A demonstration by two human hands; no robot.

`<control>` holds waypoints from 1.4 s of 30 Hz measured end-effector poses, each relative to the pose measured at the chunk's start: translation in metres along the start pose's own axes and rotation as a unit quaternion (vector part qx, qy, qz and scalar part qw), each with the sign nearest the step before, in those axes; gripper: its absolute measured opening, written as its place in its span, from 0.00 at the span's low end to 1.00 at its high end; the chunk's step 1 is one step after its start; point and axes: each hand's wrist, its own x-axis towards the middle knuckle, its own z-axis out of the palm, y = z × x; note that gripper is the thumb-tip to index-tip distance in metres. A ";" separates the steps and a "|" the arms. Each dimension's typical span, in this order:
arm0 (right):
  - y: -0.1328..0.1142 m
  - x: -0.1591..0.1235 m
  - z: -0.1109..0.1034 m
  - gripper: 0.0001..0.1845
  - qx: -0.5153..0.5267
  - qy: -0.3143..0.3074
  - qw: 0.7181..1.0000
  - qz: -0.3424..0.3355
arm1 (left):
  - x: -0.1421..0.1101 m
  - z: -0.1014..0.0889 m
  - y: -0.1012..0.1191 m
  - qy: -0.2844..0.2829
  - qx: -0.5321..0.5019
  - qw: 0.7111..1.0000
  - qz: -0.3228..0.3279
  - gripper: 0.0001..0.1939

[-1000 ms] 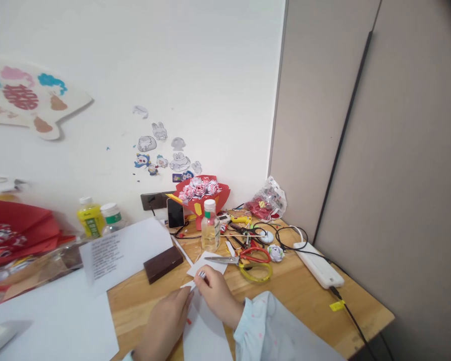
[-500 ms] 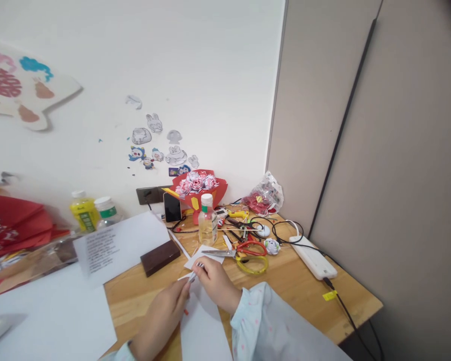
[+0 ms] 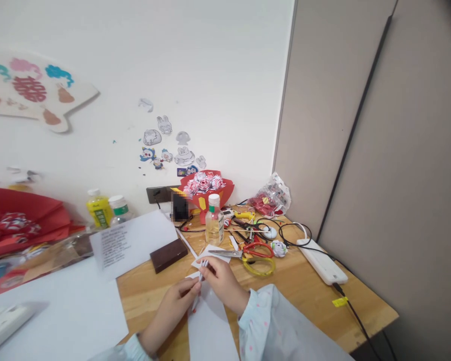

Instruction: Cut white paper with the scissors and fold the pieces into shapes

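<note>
A narrow folded strip of white paper (image 3: 202,271) is pinched between my two hands, with a reddish bit near its lower end. My left hand (image 3: 175,303) grips it lower down, thumb and fingers pressed together. Higher up, the closed fingers of my right hand (image 3: 223,281) hold the same strip. Beneath both hands a long white sheet (image 3: 212,331) lies on the wooden table (image 3: 304,301). Just beyond my right hand, scissors (image 3: 246,253) with one red and one yellow handle loop rest partly on a small white paper piece (image 3: 201,258).
A dark brown block (image 3: 169,255) sits left of the hands, beside a printed sheet (image 3: 131,245). Behind stand a clear bottle (image 3: 214,223) and a red-wrapped paper bouquet (image 3: 205,185). On the right are a paper rose (image 3: 278,248), cables and a white power strip (image 3: 323,263).
The view has swung slightly left, so everything sits further right. My fingers have shifted on the paper strip, which now stands more upright between them.
</note>
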 end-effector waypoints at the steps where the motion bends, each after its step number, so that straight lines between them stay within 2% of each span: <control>1: 0.000 0.000 0.000 0.10 0.003 -0.001 1.000 0.002 | 0.000 0.000 0.000 -0.005 -0.007 1.000 -0.003 0.26; 7: 0.001 0.000 0.001 0.08 0.011 -0.027 1.000 -0.004 | -0.002 0.002 -0.001 -0.017 -0.045 0.997 -0.054 0.28; 13: 0.004 -0.002 0.002 0.11 0.047 -0.027 0.998 0.019 | -0.002 0.004 -0.004 0.005 -0.027 1.000 -0.015 0.24; 21: 0.007 -0.001 0.004 0.16 0.132 -0.044 0.987 0.085 | -0.003 0.006 -0.002 0.003 -0.011 1.000 -0.014 0.24; 27: 0.003 0.003 -0.004 0.24 0.224 -0.092 0.961 0.136 | -0.003 0.004 -0.003 -0.005 -0.067 0.998 0.002 0.21; 31: 0.005 0.004 -0.007 0.24 0.277 -0.110 0.941 0.163 | -0.003 0.006 -0.007 -0.012 -0.103 0.995 0.008 0.21; 36: 0.008 0.002 -0.005 0.23 0.285 -0.103 0.939 0.162 | -0.005 0.009 -0.009 -0.012 -0.140 0.990 0.012 0.21; 42: 0.008 0.000 -0.006 0.21 0.301 -0.107 0.935 0.152 | -0.010 0.006 0.001 -0.006 -0.157 0.987 0.016 0.19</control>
